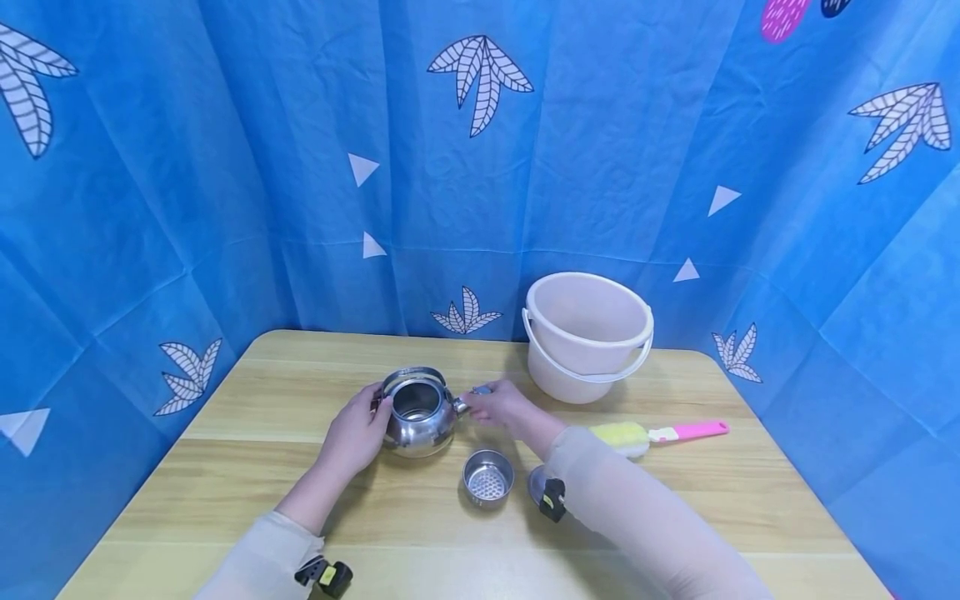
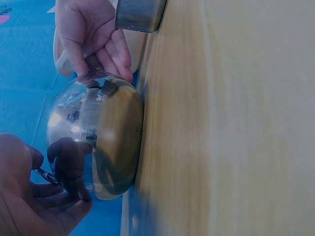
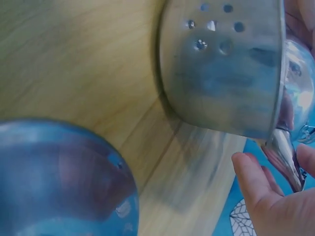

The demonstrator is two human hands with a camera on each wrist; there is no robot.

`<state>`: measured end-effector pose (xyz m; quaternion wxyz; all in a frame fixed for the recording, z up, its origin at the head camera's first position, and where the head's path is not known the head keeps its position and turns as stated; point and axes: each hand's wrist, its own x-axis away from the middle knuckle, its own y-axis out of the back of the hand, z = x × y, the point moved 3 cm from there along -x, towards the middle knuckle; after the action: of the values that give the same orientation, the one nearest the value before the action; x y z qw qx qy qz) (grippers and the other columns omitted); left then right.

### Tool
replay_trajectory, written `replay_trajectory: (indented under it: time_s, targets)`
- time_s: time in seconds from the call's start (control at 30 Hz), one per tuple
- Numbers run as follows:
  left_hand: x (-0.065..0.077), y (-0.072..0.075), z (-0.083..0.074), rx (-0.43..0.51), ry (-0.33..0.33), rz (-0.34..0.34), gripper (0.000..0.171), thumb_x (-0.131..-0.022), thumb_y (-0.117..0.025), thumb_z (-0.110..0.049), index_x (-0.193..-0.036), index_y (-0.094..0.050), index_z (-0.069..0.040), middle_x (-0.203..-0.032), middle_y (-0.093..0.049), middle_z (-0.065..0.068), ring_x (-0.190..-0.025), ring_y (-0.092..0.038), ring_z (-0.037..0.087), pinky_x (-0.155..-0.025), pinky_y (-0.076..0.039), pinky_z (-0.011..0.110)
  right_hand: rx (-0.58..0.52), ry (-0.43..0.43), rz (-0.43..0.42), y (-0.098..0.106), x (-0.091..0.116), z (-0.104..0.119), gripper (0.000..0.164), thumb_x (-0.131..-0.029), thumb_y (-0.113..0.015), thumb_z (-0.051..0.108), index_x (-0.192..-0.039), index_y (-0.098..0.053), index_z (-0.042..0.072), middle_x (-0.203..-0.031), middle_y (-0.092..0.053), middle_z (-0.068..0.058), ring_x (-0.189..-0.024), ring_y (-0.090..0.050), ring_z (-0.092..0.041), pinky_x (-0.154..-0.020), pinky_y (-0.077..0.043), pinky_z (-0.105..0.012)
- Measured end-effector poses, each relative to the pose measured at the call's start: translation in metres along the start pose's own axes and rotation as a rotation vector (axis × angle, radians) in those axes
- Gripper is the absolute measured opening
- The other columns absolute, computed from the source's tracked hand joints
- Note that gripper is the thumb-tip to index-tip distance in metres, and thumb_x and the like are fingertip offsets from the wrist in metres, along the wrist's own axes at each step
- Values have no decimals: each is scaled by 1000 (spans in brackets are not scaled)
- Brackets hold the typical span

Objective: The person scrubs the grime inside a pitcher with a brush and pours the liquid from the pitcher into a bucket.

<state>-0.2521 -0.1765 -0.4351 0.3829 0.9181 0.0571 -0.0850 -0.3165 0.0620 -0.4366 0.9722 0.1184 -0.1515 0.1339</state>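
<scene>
Stainless steel shines between two hands: the left hand [image 1: 358,429] curls its fingers and thumb round the side of a small teapot [image 1: 422,433], while the right hand [image 1: 498,404] has thumb and fingers loosely closed about its spout [image 3: 282,156]. The teapot sits left of the middle of the wooden table [image 1: 300,375], nearer the back edge than the front, its round mouth facing up; whether its base touches the wood I cannot tell. Just in front and to the right stands a perforated metal infuser [image 1: 488,479], with a domed metal lid [image 3: 64,182] beside it, partly hidden under the right wrist. Towards the right edge lies a pink-handled sponge brush [image 1: 675,432]. A white bucket [image 1: 570,354] stands near the back edge, its handle hanging down, before a blue curtain [image 1: 315,125].
</scene>
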Motion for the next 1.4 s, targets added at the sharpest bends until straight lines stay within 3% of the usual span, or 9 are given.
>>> replay_trajectory:
  time_s: [0.27, 0.53, 0.73, 1.0, 1.17, 1.4]
  targets:
    - [0, -1, 0, -3, -2, 5, 53, -107, -44, -29, -145, -42, 7, -141, -53, 28, -130, -50, 44, -109, -39, 58, -48, -17, 49, -3, -2, -4, 31, -95, -68, 13, -115, -58, -8, -106, -67, -21, -108, -64, -38, -99, -53, -45]
    - [-1, -1, 1, -3, -1, 10, 53, -107, -44, -29, -145, -42, 8, -141, -52, 28, -129, -52, 44, -109, -40, 57, -157, -65, 62, -6, -4, -4, 35, -95, -68, 10, -119, -52, -9, -104, -67, -21, -114, -62, -43, -102, -51, -48]
    - [-1, 0, 0, 4, 10, 18, 53, -107, -44, -29, -146, -42, 7, -143, -51, 27, -129, -51, 43, -111, -38, 57, -221, -90, 63, -9, -5, -4, 34, -96, -65, 6, -121, -49, -9, -103, -68, -23, -103, -67, -37, -99, -53, -47]
    - [1, 2, -2, 13, 21, 27, 53, -107, -43, -29, -147, -41, 6, -143, -51, 27, -129, -52, 42, -110, -39, 57, -291, -101, 81, -11, -6, -3, 19, -96, -61, 0, -112, -58, -12, -92, -68, -17, -82, -68, -22, -92, -57, -38]
    - [0, 2, -3, 23, 20, 29, 52, -107, -44, -29, -146, -42, 6, -142, -52, 27, -128, -53, 43, -109, -40, 57, -297, -93, 85, -11, -5, -2, 17, -95, -61, -2, -109, -62, -13, -88, -68, -16, -77, -68, -20, -85, -60, -34]
    - [-1, 1, -3, 27, 16, 37, 54, -107, -45, -31, -147, -42, 5, -140, -54, 26, -129, -52, 42, -109, -40, 57, -297, -104, 83, -8, -3, -1, 19, -95, -60, -3, -111, -63, -14, -88, -69, -16, -77, -69, -20, -88, -59, -36]
